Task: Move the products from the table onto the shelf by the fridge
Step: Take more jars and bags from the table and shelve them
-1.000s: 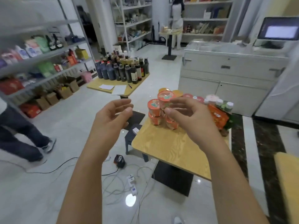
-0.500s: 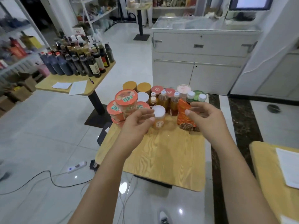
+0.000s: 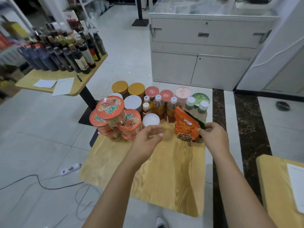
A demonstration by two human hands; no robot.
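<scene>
Head view: wooden table (image 3: 164,178) stood on white tile floor (image 3: 49,137), cabinet (image 3: 205,66) at 12 o'clock. Two yellow-lidded jars (image 3: 120,87), two red-lidded jars (image 3: 151,91). Left hand (image 3: 148,139) spread; right hand (image 3: 213,137) pinched orange pouch (image 3: 185,125).

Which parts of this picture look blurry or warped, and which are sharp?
Head view: dark bottles at the left edge are smeared and lean from wide-angle distortion; the left hand is slightly blurred; the orange snack bag is sharp.

- I see glossy pale floor tiles (image 3: 49,129) with a dark marble strip (image 3: 250,129) at right.
- White cabinet (image 3: 205,63) stands ahead.
- Cables (image 3: 57,188) trail from a power strip (image 3: 71,169).
</scene>
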